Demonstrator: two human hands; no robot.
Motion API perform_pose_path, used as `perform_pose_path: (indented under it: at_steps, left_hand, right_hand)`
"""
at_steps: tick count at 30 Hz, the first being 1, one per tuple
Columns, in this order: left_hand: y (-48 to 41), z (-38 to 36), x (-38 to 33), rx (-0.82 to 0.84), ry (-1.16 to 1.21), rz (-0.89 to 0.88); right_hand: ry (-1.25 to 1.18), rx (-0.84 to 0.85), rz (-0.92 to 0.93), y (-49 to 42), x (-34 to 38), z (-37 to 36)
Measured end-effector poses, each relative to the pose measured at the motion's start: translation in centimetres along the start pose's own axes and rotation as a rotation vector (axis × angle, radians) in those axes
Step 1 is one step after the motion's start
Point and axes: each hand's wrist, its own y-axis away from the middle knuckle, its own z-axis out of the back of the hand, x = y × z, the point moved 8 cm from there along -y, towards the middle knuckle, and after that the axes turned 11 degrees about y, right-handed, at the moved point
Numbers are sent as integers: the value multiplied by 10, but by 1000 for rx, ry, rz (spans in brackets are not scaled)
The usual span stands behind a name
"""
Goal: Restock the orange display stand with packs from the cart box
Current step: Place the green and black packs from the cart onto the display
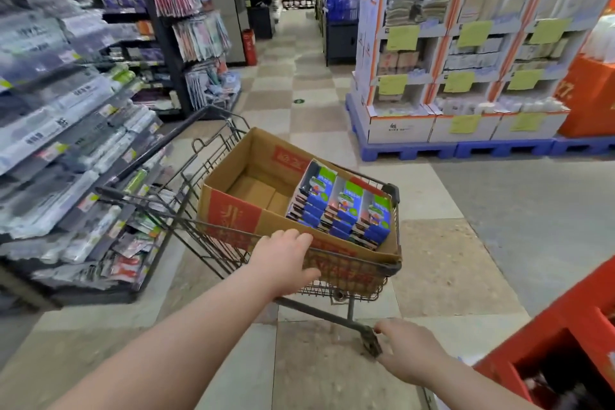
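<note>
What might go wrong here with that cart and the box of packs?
1. The packs fill only the right side of the cardboard box, and the cart looks tilted, so they may slide or tip over.
2. The left hand holds the cart's rim and the right hand is at a low bar; a swing might knock the orange display stand close by.

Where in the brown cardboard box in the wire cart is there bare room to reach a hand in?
Free: the left part of the brown cardboard box floor, bordered by its left wall, far wall and the blue-and-green packs. Crowded: the right part, where three rows of packs reach the right wall. The left hand sits at the near rim.
</note>
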Motion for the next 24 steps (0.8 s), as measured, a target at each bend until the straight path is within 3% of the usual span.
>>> perform_pose_path:
  at_steps: [8, 17, 24]
  left_hand:
    - [-78, 8, 46, 35, 22, -39]
    - [-160, 4, 125, 154, 45, -101]
    - [-214, -21, 141, 269, 59, -167]
  right_hand:
    - [-52, 33, -38, -68, 4, 34]
    - [-195, -84, -179, -161, 22, 110]
    - [-314, -62, -296, -190, 19, 113]
